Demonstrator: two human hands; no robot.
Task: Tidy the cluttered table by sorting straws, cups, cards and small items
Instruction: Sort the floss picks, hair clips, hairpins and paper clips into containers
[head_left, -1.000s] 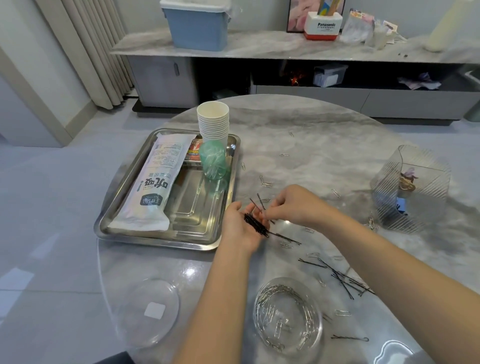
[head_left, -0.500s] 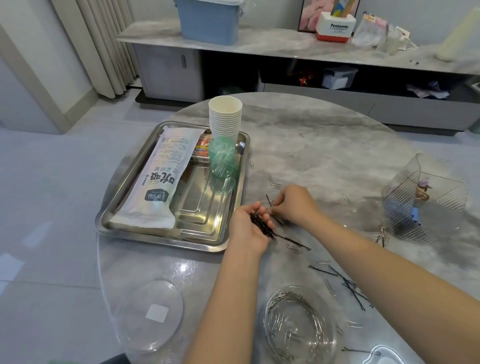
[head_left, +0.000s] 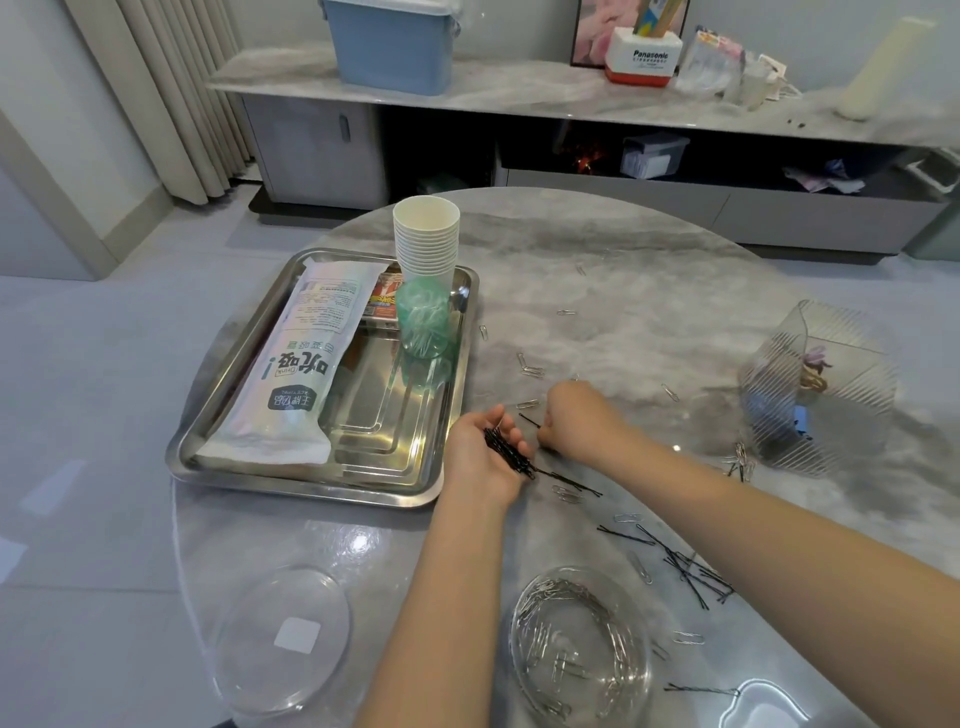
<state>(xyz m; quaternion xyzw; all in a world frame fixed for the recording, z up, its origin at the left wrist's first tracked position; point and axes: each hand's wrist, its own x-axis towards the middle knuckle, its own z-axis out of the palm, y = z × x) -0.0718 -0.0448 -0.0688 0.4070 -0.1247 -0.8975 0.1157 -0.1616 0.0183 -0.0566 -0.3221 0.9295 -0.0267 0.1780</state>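
While my left hand (head_left: 480, 457) lies palm up just off the steel tray (head_left: 249, 457), cupping a bundle of black hairpins (head_left: 506, 451) under loosely curled fingers, my right hand (head_left: 574, 415) is curled tight, pinching one hairpin (head_left: 529, 421) beside it. More loose hairpins (head_left: 685, 566) lie scattered on the counter (head_left: 623, 291) to my right. Paper clips fill the glass bowl (head_left: 579, 642) near me. The paper cups (head_left: 427, 241) stand stacked in the tray.
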